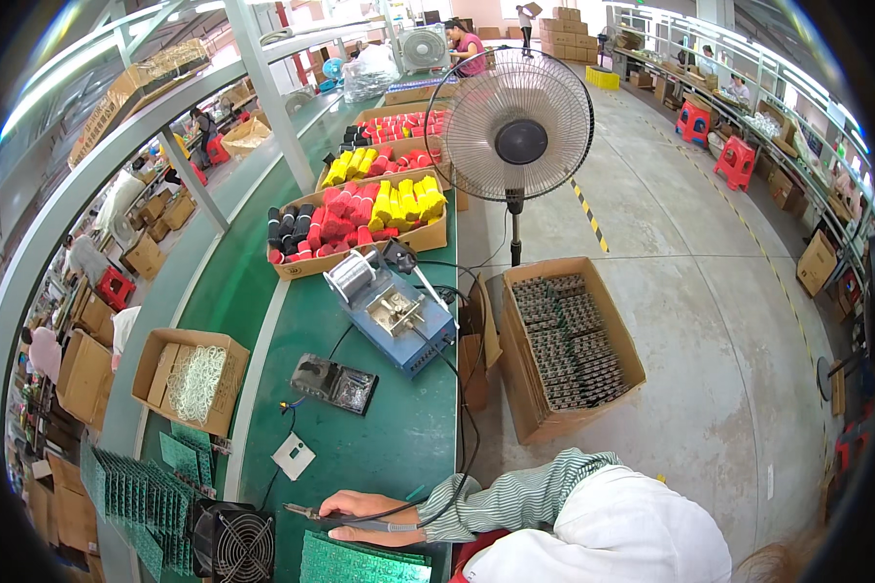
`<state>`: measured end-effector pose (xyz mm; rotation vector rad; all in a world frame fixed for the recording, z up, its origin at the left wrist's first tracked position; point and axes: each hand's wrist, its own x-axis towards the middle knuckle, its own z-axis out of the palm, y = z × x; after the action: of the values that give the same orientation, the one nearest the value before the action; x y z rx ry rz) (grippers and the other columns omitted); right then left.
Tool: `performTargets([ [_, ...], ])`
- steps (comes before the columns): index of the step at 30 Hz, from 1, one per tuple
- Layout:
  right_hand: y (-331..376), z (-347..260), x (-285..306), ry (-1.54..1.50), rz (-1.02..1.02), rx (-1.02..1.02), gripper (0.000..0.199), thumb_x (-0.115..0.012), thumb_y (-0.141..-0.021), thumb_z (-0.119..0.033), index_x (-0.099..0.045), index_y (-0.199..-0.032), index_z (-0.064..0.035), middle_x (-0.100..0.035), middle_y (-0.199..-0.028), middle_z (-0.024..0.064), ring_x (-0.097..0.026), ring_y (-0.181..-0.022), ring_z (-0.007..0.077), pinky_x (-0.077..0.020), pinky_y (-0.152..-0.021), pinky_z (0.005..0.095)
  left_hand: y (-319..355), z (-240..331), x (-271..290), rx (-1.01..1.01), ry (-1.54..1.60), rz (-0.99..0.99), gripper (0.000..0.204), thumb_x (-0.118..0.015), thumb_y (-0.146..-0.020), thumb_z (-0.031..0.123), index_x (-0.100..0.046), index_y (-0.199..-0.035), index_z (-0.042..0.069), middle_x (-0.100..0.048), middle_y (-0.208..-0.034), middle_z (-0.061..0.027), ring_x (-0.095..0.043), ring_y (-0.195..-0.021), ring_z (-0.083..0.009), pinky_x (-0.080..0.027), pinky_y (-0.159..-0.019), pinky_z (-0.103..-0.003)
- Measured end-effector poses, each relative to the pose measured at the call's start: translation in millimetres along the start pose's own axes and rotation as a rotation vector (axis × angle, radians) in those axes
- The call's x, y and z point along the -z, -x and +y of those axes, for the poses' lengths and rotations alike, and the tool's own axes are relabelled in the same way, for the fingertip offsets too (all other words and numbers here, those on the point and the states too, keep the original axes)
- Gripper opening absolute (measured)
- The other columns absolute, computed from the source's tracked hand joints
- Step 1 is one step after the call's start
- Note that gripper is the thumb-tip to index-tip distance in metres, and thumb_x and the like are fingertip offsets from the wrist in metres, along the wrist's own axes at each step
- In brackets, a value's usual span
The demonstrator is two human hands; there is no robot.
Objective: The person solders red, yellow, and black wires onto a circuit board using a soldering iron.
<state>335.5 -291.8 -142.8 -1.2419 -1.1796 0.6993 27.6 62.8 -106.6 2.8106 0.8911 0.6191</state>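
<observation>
My right hand (369,507) reaches in from the lower right in a striped green sleeve. Its fingers are closed around a soldering iron (304,511), whose tip points left. A dark cable runs from the iron up past the sleeve. Just below the hand lies a stack of green circuit boards (355,564), cut off by the lower edge. My left hand does not show. Left of the boards stands a small black fan (243,546) with a wire guard. Next to it, many green circuit boards (146,500) stand upright in a row.
On the green bench (399,428) are a soldering iron stand (334,383), a blue machine with a wire spool (399,316) and boxes of red, yellow and black wire bundles (360,214). A box of pale loops (199,384) sits left. A pedestal fan (521,142) and a carton of parts (569,340) stand right.
</observation>
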Motion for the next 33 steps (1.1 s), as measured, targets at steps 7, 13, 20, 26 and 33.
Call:
performTargets([
  [7,1.5,-5.3,7.2,0.007,0.009,-0.001,0.046,-0.046,-0.097,-0.040,-0.043,-0.120,-0.0006,-0.048,-0.109,0.0139,-0.052,-0.100,0.0248,-0.0422,-0.087,0.0345,20.7,38.7,6.3,0.008,-0.008,-0.041,0.027,-0.051,-0.092,0.021,-0.061,-0.110,0.004,-0.063,-0.098,-0.0149,-0.062,-0.086,-0.0269,-0.050,-0.074,-0.036],
  [13,1.8,-0.4,8.5,0.000,0.030,0.012,0.044,-0.048,-0.096,-0.037,-0.043,-0.120,-0.0005,-0.049,-0.110,0.0136,-0.052,-0.100,0.0246,-0.0423,-0.087,0.0343,32.6,68.7,7.9,0.008,-0.008,-0.077,0.028,-0.049,-0.093,0.022,-0.061,-0.111,0.003,-0.063,-0.100,-0.0147,-0.062,-0.087,-0.0268,-0.050,-0.075,-0.036],
  [20,0.6,-8.8,13.6,0.008,0.023,0.003,0.043,-0.048,-0.096,-0.037,-0.044,-0.119,-0.0004,-0.049,-0.110,0.0135,-0.052,-0.101,0.0250,-0.0423,-0.087,0.0348,54.9,98.4,6.2,0.032,0.002,-0.118,0.029,-0.048,-0.095,0.023,-0.060,-0.112,0.003,-0.063,-0.101,-0.0144,-0.062,-0.088,-0.0267,-0.050,-0.076,-0.036],
  [26,-1.6,-14.0,16.5,-0.020,0.051,-0.002,0.045,-0.048,-0.096,-0.038,-0.045,-0.120,-0.0006,-0.050,-0.111,0.0137,-0.053,-0.104,0.0247,-0.0427,-0.090,0.0343,75.2,121.3,12.9,0.064,-0.006,-0.157,0.030,-0.046,-0.096,0.024,-0.059,-0.113,0.003,-0.063,-0.103,-0.0143,-0.061,-0.089,-0.0266,-0.050,-0.076,-0.036],
  [33,-2.8,-19.2,19.2,-0.006,-0.006,-0.016,0.043,-0.049,-0.096,-0.038,-0.045,-0.119,-0.0013,-0.050,-0.110,0.0134,-0.053,-0.102,0.0245,-0.0430,-0.088,0.0352,83.7,151.1,12.7,0.073,0.002,-0.200,0.030,-0.045,-0.097,0.024,-0.059,-0.114,0.003,-0.062,-0.104,-0.0140,-0.061,-0.091,-0.0265,-0.050,-0.077,-0.036],
])
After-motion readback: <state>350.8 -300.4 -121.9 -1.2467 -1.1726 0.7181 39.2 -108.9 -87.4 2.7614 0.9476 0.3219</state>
